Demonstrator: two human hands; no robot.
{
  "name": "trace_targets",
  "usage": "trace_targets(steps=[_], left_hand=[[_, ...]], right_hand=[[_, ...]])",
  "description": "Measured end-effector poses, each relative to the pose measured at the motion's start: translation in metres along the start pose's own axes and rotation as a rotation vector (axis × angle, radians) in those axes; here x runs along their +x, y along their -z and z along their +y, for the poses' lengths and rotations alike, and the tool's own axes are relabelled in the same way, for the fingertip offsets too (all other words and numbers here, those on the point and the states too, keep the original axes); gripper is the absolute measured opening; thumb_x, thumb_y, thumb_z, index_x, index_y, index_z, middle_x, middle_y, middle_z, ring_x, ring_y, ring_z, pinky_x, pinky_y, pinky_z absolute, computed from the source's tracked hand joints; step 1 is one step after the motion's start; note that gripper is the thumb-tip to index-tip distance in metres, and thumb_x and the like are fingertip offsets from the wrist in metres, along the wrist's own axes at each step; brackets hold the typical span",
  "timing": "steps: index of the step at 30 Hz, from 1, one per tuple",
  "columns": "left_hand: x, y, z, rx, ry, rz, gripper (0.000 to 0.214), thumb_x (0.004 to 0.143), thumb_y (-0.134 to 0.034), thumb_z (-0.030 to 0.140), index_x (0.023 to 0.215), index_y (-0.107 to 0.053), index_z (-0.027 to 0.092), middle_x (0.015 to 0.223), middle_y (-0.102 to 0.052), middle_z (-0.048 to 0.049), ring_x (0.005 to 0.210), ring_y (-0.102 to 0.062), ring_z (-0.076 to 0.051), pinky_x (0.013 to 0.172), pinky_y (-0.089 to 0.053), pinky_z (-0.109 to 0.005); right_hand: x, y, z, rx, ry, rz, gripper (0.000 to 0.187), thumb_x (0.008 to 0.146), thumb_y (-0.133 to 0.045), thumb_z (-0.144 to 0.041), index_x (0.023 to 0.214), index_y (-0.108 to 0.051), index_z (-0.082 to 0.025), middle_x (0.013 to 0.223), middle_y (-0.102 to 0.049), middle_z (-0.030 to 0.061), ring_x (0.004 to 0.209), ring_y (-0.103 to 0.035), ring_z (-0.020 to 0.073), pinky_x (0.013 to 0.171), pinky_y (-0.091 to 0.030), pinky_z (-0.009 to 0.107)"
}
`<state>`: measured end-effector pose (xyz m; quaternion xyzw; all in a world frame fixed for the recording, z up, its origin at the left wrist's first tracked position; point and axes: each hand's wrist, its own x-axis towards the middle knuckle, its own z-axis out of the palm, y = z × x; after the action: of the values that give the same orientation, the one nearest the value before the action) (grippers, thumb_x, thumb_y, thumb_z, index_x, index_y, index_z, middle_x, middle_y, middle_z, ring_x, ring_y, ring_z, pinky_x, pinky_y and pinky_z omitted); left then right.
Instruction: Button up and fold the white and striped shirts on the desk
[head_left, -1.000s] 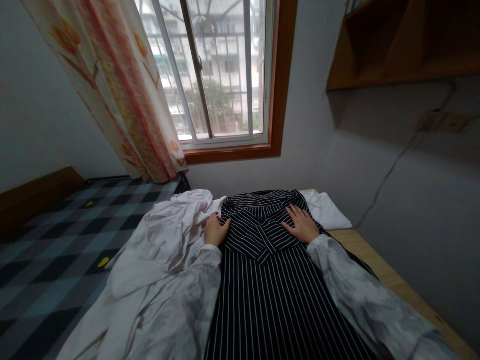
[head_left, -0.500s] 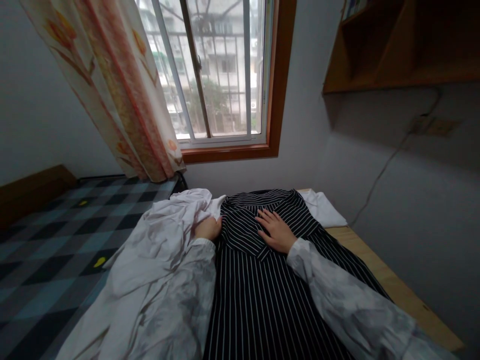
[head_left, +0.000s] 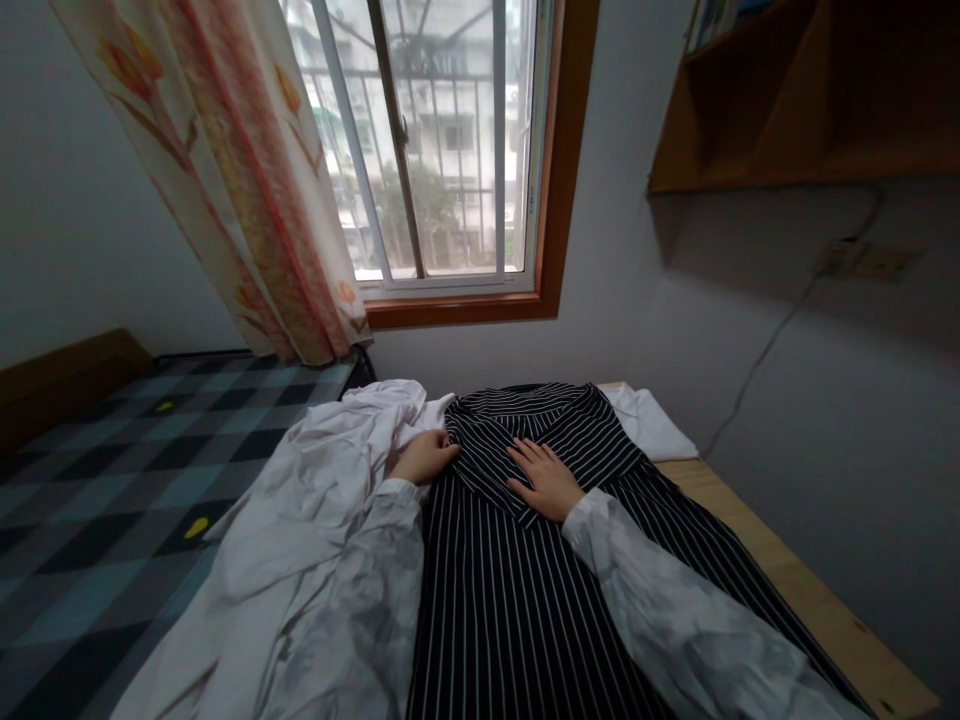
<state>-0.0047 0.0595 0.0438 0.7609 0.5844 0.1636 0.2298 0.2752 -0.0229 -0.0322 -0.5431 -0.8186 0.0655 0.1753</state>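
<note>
A black garment with thin white stripes [head_left: 495, 600] lies spread out in front of me, its V-shaped neckline towards the window. My left hand [head_left: 425, 457] is at its left edge near the shoulder, thumb and fingers pinched on the cloth. Flat on the chest part, just below the neckline, rests my right hand [head_left: 547, 480] with its fingers spread. Crumpled white cloth [head_left: 300, 510] lies along the left side, partly under my left forearm. A folded white cloth [head_left: 651, 425] sits beyond the garment's right shoulder.
The garment lies on a wooden board or tabletop [head_left: 806, 590], whose bare edge shows at the right. To the left is a bed with a checked cover [head_left: 97, 530]. A curtain [head_left: 240, 200] hangs by the window [head_left: 442, 150]. A wooden shelf [head_left: 757, 110] and a cable [head_left: 765, 350] are on the right wall.
My left hand has shifted slightly right onto the striped cloth and its fingers have closed on the edge. My right hand has slid a little towards me and left, still flat.
</note>
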Motion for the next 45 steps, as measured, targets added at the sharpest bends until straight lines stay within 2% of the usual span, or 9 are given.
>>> trace_targets(steps=[4, 10, 20, 24, 27, 32, 38, 42, 45], left_hand=[[-0.001, -0.020, 0.030, -0.185, -0.132, 0.143, 0.028, 0.088, -0.070, 0.045, 0.084, -0.057, 0.021, 0.078, -0.063, 0.0003, 0.077, -0.061, -0.019, 0.073, -0.047, -0.031], [-0.010, -0.054, 0.050, -0.527, -0.284, -0.290, 0.059, 0.084, -0.081, 0.041, 0.133, -0.053, 0.023, 0.123, -0.069, -0.0076, 0.067, -0.065, -0.013, 0.063, -0.054, -0.030], [-0.006, -0.052, 0.035, -0.370, -0.377, -0.344, 0.066, 0.088, -0.077, 0.046, 0.145, -0.056, 0.020, 0.121, -0.076, -0.0092, 0.093, -0.072, -0.021, 0.086, -0.057, -0.035], [-0.009, -0.050, 0.041, -0.329, -0.342, -0.329, 0.056, 0.094, -0.067, 0.050, 0.142, -0.061, 0.021, 0.101, -0.078, -0.0050, 0.088, -0.074, -0.023, 0.083, -0.057, -0.034], [-0.011, -0.049, 0.048, -0.245, -0.338, -0.258, 0.053, 0.096, -0.062, 0.054, 0.138, -0.067, 0.023, 0.105, -0.080, -0.0058, 0.092, -0.075, -0.025, 0.085, -0.056, -0.034], [-0.010, -0.039, 0.050, -0.258, -0.204, -0.198, 0.047, 0.097, -0.055, 0.061, 0.098, -0.075, 0.019, 0.091, -0.079, -0.0077, 0.076, -0.073, -0.023, 0.070, -0.054, -0.032], [-0.006, 0.003, 0.011, -0.196, 0.083, -0.141, 0.042, 0.086, -0.072, 0.059, 0.077, -0.067, 0.018, 0.060, -0.064, -0.0003, 0.057, -0.062, -0.017, 0.054, -0.043, -0.025], [-0.006, 0.016, -0.016, -0.110, 0.093, -0.157, 0.035, 0.067, -0.088, 0.042, 0.078, -0.065, 0.019, 0.063, -0.063, 0.0030, 0.063, -0.061, -0.016, 0.057, -0.043, -0.024], [-0.010, 0.013, -0.017, -0.086, 0.134, -0.111, 0.050, 0.059, -0.094, 0.050, 0.087, -0.066, 0.019, 0.072, -0.068, 0.0018, 0.072, -0.066, -0.019, 0.060, -0.045, -0.025]], right_hand=[[-0.001, 0.002, -0.002, 0.010, -0.006, -0.005, 0.068, 0.108, -0.052, -0.051, 0.168, -0.044, -0.021, 0.178, -0.034, 0.0106, 0.167, -0.026, 0.0310, 0.136, -0.019, 0.056], [-0.002, 0.001, 0.003, 0.081, -0.018, 0.043, 0.062, 0.106, -0.053, -0.037, 0.165, -0.048, -0.016, 0.175, -0.041, 0.0138, 0.166, -0.031, 0.0278, 0.135, -0.022, 0.054], [-0.003, 0.003, 0.001, 0.058, -0.010, 0.035, 0.054, 0.108, -0.052, -0.040, 0.156, -0.058, -0.015, 0.176, -0.039, 0.0123, 0.165, -0.031, 0.0278, 0.136, -0.022, 0.053], [-0.003, 0.006, -0.001, 0.051, 0.003, 0.016, 0.052, 0.110, -0.052, -0.046, 0.153, -0.060, -0.019, 0.176, -0.039, 0.0115, 0.166, -0.030, 0.0284, 0.136, -0.022, 0.055], [-0.004, 0.008, -0.002, 0.037, 0.016, -0.001, 0.055, 0.109, -0.054, -0.051, 0.156, -0.059, -0.021, 0.177, -0.037, 0.0117, 0.166, -0.029, 0.0294, 0.135, -0.021, 0.056], [-0.004, 0.008, -0.002, 0.023, 0.017, -0.007, 0.065, 0.110, -0.052, -0.057, 0.166, -0.047, -0.025, 0.178, -0.035, 0.0100, 0.167, -0.027, 0.0289, 0.136, -0.020, 0.056], [-0.004, 0.007, -0.001, 0.002, 0.012, -0.011, 0.069, 0.110, -0.049, -0.060, 0.169, -0.044, -0.026, 0.178, -0.035, 0.0091, 0.166, -0.028, 0.0295, 0.136, -0.020, 0.055], [-0.005, 0.004, 0.000, -0.005, 0.020, 0.014, 0.068, 0.108, -0.053, -0.058, 0.167, -0.046, -0.025, 0.177, -0.037, 0.0090, 0.165, -0.031, 0.0301, 0.135, -0.022, 0.056], [-0.005, 0.000, 0.001, 0.008, -0.015, 0.091, 0.069, 0.106, -0.057, -0.056, 0.165, -0.049, -0.021, 0.172, -0.046, 0.0123, 0.160, -0.040, 0.0316, 0.134, -0.026, 0.056]])
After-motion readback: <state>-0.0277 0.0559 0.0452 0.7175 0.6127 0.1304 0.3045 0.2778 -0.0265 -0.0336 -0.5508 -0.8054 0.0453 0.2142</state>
